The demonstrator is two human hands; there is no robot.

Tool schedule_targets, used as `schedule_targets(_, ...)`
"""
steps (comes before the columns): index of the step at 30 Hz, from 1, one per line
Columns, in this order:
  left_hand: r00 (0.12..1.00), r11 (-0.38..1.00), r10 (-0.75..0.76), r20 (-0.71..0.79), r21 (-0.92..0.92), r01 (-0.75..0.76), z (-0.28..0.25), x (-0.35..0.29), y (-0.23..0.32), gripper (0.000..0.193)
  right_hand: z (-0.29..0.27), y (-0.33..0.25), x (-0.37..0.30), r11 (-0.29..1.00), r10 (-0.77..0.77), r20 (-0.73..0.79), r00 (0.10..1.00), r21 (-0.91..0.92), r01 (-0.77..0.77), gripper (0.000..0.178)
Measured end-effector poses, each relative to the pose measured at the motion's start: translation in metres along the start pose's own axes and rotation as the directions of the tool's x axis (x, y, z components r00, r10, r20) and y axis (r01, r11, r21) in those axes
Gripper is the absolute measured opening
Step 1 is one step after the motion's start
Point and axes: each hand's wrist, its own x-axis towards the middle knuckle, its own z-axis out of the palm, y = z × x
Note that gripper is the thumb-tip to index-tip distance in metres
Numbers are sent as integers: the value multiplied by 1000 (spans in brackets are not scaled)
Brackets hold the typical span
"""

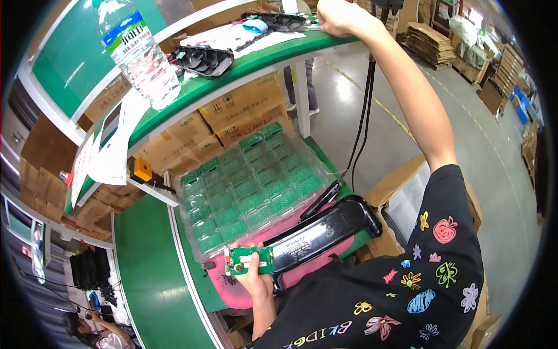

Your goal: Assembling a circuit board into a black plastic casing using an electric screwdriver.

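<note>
My left hand (256,283) grips a green circuit board (235,256), thumb on its face, above the pink mat and beside a black curved casing (302,244). My right arm stretches up to the raised green shelf (256,56), where my right hand (343,18) rests at the edge with its fingers curled. What those fingers hold, if anything, is hidden. Left of that hand on the shelf lie black plastic housings (203,60), a blue ring-shaped item (254,26) and white paper. Beyond my left hand sits a clear compartment tray (195,247) filled with green circuit boards.
A water bottle (142,64) stands on the shelf. Brown cartons (244,107) are stacked behind the tray. Black cables (366,116) hang below the shelf's right end. An open carton (407,180) is by my right side. Another person (104,334) sits at lower left.
</note>
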Motion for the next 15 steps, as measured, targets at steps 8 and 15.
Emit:
schedule_targets(8, 995, 998, 24, 95, -64, -18, 7, -1, 1, 49, -19, -26, -42, 997, -76, -563, 823, -16, 81, 17)
schedule_targets(15, 974, 993, -6, 227, -115, 33, 17, 2, 6, 35, -22, -81, -103, -350, -44, 9, 999, 936, -24, 16)
